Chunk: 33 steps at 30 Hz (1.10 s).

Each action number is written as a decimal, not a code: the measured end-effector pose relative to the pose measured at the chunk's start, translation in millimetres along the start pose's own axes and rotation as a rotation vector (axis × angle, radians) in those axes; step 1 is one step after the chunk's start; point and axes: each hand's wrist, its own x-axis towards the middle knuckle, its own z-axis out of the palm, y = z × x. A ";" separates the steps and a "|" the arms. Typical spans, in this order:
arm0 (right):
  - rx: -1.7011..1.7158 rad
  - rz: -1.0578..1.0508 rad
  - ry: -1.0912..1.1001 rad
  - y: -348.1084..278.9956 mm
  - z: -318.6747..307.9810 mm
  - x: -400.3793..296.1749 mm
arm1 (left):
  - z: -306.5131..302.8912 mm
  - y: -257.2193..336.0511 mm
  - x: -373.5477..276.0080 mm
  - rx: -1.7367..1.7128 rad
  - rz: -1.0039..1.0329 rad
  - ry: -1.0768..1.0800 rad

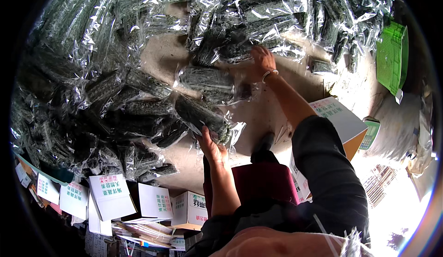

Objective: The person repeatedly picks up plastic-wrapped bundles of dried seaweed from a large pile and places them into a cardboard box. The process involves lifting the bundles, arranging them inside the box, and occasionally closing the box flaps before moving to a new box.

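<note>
My left hand (211, 147) grips the near end of a clear plastic bag (199, 113) packed with dark green, stringy material that looks like dried seaweed. The bag slants away to the upper left, its loose film sticking out to the right of the hand. Just beyond it lies a similar filled bag (207, 80) on the floor. My right hand (263, 60), with a white band at the wrist, reaches out to the near edge of the heap of filled bags (238, 46). Its fingertips are blurred, so whether they hold film is unclear.
More filled bags (59, 80) are piled across the left and far side of the concrete floor (162, 56). White printed cartons (112, 196) stand at the lower left; another carton (341, 118) is by my right arm. Beyond it are a green device with keys (370, 134) and a green plastic crate (391, 56).
</note>
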 end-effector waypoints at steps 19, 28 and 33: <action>1.381 0.390 -0.774 12.0 -57.2 5.0 | 22.6 7.6 8.8 0.109 0.120 -0.011; 1.313 0.265 -0.703 -42.9 -76.8 -4.0 | 38.3 19.4 7.7 0.302 0.078 -0.098; 1.498 0.514 -0.797 -75.1 -124.6 25.2 | 50.5 29.8 0.7 0.395 0.152 -0.193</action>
